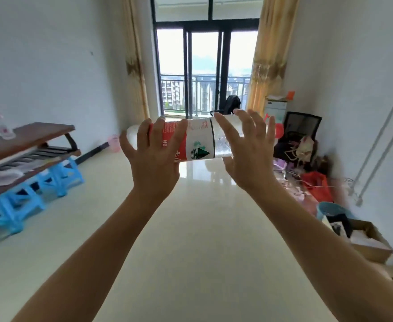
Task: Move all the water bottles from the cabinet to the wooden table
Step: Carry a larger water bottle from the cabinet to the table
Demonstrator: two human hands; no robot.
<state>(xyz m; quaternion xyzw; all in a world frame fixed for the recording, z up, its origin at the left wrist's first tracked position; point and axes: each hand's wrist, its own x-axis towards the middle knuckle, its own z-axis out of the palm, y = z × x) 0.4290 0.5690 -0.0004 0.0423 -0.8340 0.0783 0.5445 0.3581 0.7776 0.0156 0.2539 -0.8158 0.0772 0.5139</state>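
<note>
Now: water bottle (200, 140) carried sideways, mid-room.
Left hand (153, 159): wrapped round label.
Right hand (249, 154): fingers splayed, steadying clear end.
Next: probably upright onto wooden table (35, 138).

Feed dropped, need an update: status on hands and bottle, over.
Left hand grips water bottle at label, right hand spread against clear end. Bottle horizontal, midair. Wooden table off left, not reached.

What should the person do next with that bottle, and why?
Probably turn left and carry the water bottle toward the wooden table. The left hand grips its label and the right hand rests against its clear end, mid-room, with the bottle not yet set down; the table stands off to the left.
</note>
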